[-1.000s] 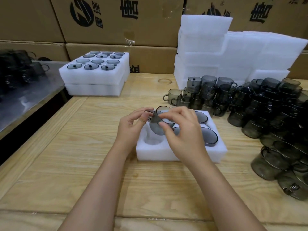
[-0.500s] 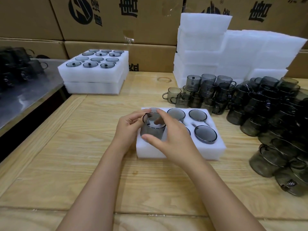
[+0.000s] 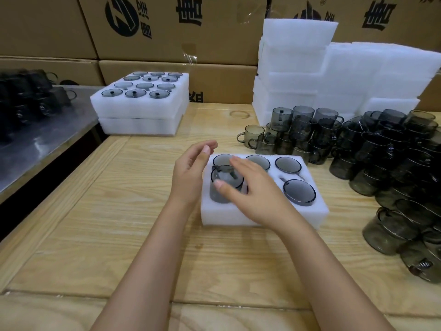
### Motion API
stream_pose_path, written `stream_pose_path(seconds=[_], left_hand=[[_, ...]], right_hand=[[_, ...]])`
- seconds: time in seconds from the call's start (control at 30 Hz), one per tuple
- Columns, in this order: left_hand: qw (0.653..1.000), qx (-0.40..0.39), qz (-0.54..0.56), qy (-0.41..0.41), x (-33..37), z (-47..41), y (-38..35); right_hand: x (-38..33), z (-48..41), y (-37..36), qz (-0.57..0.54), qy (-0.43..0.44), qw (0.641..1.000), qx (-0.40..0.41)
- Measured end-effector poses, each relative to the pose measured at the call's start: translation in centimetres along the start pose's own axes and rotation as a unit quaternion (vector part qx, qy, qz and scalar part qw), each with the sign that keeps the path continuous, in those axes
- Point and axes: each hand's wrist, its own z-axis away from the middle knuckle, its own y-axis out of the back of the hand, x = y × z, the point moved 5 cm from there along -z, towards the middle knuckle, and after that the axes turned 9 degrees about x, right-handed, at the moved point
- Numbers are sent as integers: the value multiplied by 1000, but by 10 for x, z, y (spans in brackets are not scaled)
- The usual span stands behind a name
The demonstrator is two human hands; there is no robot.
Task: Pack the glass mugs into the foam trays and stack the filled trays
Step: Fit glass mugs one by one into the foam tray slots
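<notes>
Both arms bare, entering from the lower edge and converging toward centre. Left forearm (image 3: 148,259) ran up and to the right; right forearm (image 3: 322,271) ran up and to the left. Left hand (image 3: 191,173) was raised on edge, palm facing right, fingers loosely extended and slightly curved, tips blurred, holding nothing. Right hand (image 3: 257,194) was palm down, back of hand to the camera, fingers fairly straight and spread, pointing up-left. Right thumb tip lay at the near rim of a mug (image 3: 222,194), index finger reaching over its far rim; a firm grip could not be confirmed.
</notes>
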Motion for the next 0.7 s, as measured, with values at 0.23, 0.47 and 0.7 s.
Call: stream_pose_path(seconds=[0.23, 0.47, 0.7], left_hand=[[992, -32, -85, -82, 35, -19, -15], [907, -237, -347, -37, 10, -8, -51], [883, -202, -405, -124, 7, 6, -45]], right_hand=[[-20, -44, 0, 10, 11, 999, -38], [-2, -59, -49, 305, 30, 925, -225], [14, -63, -75, 434, 146, 871, -178]])
